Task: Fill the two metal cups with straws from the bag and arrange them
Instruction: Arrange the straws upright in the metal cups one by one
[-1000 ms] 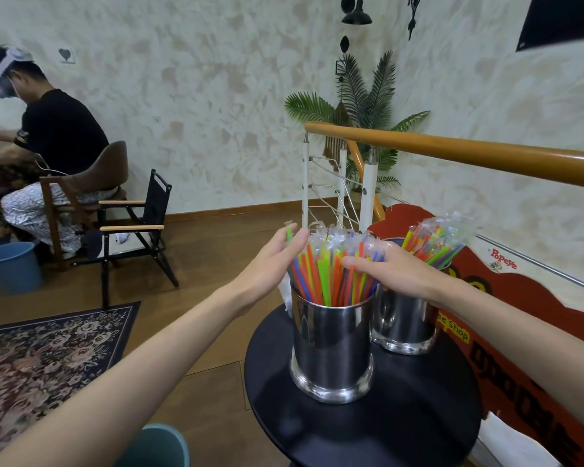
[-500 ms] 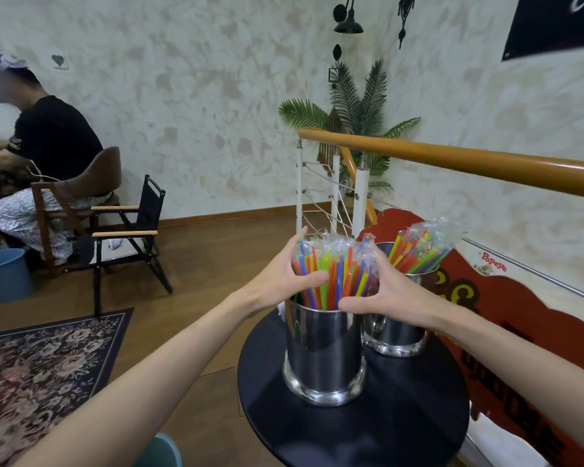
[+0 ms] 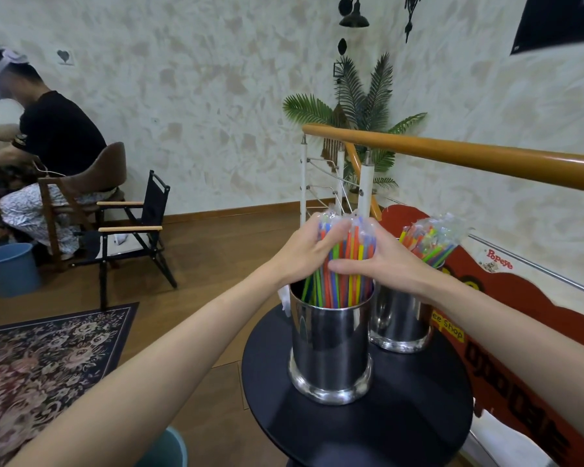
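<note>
Both hands' grip [image 3: 341,261] encloses straws [image 3: 349,281] above near cup [image 3: 331,345].

Near steel cup [image 3: 331,342] of bunched coloured straws [image 3: 346,261], far cup [image 3: 400,318] filled likewise

second cup [image 3: 400,315] and handrail [image 3: 486,156] crowd the right; bare tabletop [image 3: 368,429] lies open in front.

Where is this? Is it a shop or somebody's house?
Probably a small café or coffee shop. A red sign reads "Shop", two metal cups full of coloured straws stand on a round black table, and another person sits further back.
</note>
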The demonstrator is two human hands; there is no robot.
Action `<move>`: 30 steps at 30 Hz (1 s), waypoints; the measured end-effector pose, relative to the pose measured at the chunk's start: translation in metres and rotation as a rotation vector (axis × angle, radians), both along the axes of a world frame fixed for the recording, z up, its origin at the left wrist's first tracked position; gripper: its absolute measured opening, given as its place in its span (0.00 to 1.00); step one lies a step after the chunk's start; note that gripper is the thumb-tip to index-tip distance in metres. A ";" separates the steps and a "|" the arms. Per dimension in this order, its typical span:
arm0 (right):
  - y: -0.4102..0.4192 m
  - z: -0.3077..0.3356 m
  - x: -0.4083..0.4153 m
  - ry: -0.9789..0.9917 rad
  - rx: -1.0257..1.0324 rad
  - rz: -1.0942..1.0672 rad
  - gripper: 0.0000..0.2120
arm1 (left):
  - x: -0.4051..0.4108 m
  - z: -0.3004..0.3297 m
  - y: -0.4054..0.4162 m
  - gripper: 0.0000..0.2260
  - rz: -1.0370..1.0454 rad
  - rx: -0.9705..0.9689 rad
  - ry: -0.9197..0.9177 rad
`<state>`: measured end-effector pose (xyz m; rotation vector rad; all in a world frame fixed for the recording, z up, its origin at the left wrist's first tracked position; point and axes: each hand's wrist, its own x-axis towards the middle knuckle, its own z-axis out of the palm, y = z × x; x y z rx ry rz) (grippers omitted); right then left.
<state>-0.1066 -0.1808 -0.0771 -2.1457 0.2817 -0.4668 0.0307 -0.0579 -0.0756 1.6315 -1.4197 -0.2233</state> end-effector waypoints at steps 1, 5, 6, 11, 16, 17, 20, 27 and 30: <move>0.000 0.004 0.001 -0.017 -0.013 -0.014 0.38 | 0.003 0.001 -0.001 0.21 0.018 -0.008 0.028; -0.002 0.002 0.006 0.013 -0.047 -0.055 0.32 | 0.008 -0.006 0.001 0.25 0.032 0.077 0.079; 0.000 0.000 0.006 0.043 -0.055 -0.030 0.32 | 0.004 -0.007 0.005 0.21 -0.004 0.122 0.072; 0.008 -0.002 0.004 0.166 -0.056 -0.005 0.63 | 0.007 -0.014 0.021 0.39 -0.009 0.228 0.166; 0.004 -0.001 -0.015 0.293 0.024 0.017 0.68 | 0.025 -0.019 0.043 0.60 -0.002 0.297 0.351; 0.005 0.000 -0.020 0.298 0.046 0.040 0.66 | 0.024 -0.020 0.048 0.59 -0.023 0.308 0.371; 0.006 -0.006 -0.029 0.270 0.057 0.081 0.62 | 0.021 -0.025 0.064 0.59 -0.025 0.355 0.357; 0.012 -0.029 -0.032 0.237 -0.043 0.072 0.41 | 0.018 -0.057 0.080 0.32 -0.051 0.325 0.202; 0.014 -0.032 -0.025 0.254 -0.072 0.050 0.33 | 0.025 -0.058 0.082 0.24 0.008 0.276 0.227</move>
